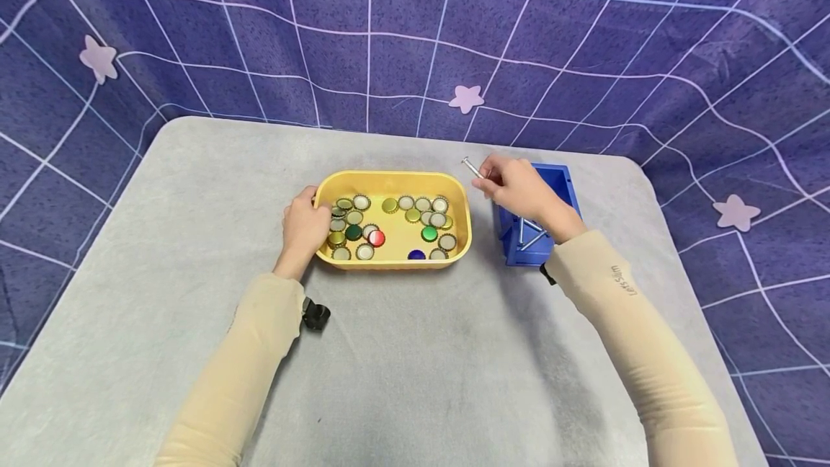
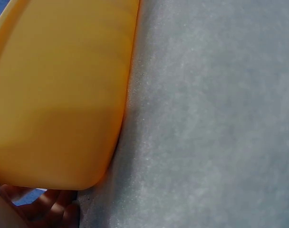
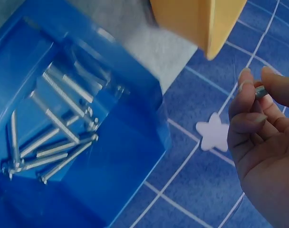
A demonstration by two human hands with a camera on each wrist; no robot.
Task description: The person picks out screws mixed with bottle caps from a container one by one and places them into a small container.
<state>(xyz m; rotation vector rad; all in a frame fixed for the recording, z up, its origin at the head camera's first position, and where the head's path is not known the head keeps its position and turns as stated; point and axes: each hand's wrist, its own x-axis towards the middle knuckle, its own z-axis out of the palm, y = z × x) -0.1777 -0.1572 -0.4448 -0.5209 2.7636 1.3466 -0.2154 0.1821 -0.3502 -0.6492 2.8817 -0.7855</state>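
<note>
A yellow plastic tub (image 1: 389, 264) holds loose bottle caps (image 1: 430, 233), gold, silver, green, red-and-white and blue. My left hand (image 1: 306, 225) grips the tub's left end at the rim; in the left wrist view its curled fingers (image 2: 54, 209) show at the end wall. Between thumb and fingertips, my right hand (image 1: 519, 184) pinches a silver bolt (image 1: 472, 167) above the table, just past the tub's right end. Under the right wrist stands a blue bin (image 1: 559, 177), partly hidden by the arm. Several long bolts (image 3: 59, 126) lie criss-crossed inside it.
The grey table (image 1: 402, 366) carries both containers. Behind and beside it hangs a purple-blue cloth (image 1: 402, 34) with pale lines and stars. A black wrist device (image 1: 316, 315) sits by the left cuff.
</note>
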